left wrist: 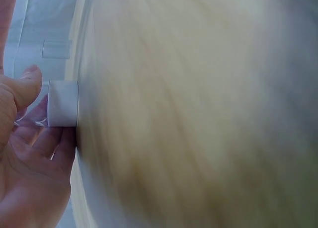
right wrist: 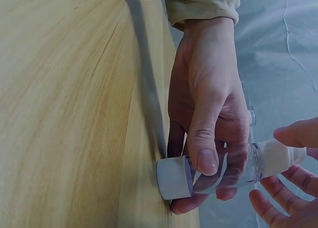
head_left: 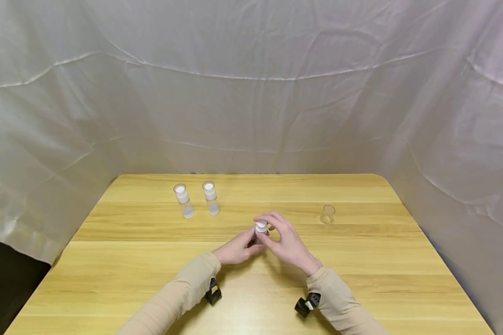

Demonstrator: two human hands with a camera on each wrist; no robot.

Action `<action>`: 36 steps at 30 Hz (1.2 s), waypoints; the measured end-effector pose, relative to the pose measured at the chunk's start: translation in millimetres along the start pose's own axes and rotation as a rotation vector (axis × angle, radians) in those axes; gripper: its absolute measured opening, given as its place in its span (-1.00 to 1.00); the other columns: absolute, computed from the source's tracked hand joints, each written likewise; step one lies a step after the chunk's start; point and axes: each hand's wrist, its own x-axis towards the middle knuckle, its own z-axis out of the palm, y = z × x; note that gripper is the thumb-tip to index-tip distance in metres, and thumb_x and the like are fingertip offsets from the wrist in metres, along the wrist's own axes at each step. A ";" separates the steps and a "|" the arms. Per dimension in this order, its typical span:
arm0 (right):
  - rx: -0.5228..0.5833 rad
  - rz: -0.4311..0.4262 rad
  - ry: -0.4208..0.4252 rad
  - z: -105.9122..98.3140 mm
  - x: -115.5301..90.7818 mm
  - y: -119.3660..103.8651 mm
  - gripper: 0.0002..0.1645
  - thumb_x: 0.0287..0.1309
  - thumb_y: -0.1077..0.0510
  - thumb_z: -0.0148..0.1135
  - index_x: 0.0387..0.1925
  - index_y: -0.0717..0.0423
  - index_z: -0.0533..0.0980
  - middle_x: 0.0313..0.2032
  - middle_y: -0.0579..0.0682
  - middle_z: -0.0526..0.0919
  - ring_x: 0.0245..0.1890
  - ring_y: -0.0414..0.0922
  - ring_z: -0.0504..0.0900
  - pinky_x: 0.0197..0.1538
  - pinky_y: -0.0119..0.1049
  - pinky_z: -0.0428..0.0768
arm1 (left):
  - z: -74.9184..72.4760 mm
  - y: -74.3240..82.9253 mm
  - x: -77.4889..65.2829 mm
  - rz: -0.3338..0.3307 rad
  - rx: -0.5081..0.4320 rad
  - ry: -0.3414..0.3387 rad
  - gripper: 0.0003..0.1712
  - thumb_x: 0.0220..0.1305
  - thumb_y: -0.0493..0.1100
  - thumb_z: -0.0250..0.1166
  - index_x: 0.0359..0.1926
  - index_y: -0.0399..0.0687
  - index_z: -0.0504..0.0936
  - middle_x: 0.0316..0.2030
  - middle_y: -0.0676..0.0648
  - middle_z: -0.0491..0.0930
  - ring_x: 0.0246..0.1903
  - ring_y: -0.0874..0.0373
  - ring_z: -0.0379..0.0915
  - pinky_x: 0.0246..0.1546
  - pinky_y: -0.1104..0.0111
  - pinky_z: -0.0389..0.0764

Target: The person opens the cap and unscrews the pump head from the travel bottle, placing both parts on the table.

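Note:
A small clear bottle with a white base (right wrist: 174, 178) stands on the table, its base against the wood. Around the clear body curls my left hand (head_left: 236, 250), thumb on the near side and fingers behind, as the right wrist view shows. The white top (head_left: 261, 226) of the bottle sits between the thumb and fingers of my right hand (head_left: 291, 244), which grips it from the right. In the left wrist view the base (left wrist: 63, 103) shows beside the left fingers, while the top is out of sight.
Two similar bottles, a left one (head_left: 183, 201) and a right one (head_left: 211, 197), stand upright at the back left with clear covers over their white tops. A clear cup-like cover (head_left: 328, 214) stands at the right. Grey cloth (head_left: 251, 111) hangs behind the wooden table (head_left: 151, 279).

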 end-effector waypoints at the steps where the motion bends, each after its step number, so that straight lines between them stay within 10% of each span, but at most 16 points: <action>1: 0.002 0.001 -0.002 -0.1 -0.1 -0.1 -0.54 0.10 0.36 0.39 0.08 0.16 0.59 -0.02 0.06 0.67 -0.04 -0.02 0.66 -0.04 -0.08 0.72 | 0.1 0.0 0.1 -0.002 -0.002 -0.001 -0.32 0.49 -0.21 0.13 0.53 -0.16 0.12 0.36 -0.24 0.44 0.34 -0.07 0.43 0.47 0.06 0.39; 36: -0.005 0.007 0.016 1.5 1.2 -1.7 -0.60 0.02 0.43 0.43 -0.06 0.18 0.61 -0.08 0.08 0.72 -0.05 0.00 0.70 0.07 -0.15 0.73 | 2.6 -0.4 -0.3 0.015 0.027 0.013 -0.36 0.51 -0.19 0.11 0.48 -0.27 0.15 0.38 -0.33 0.39 0.38 -0.16 0.37 0.48 0.00 0.35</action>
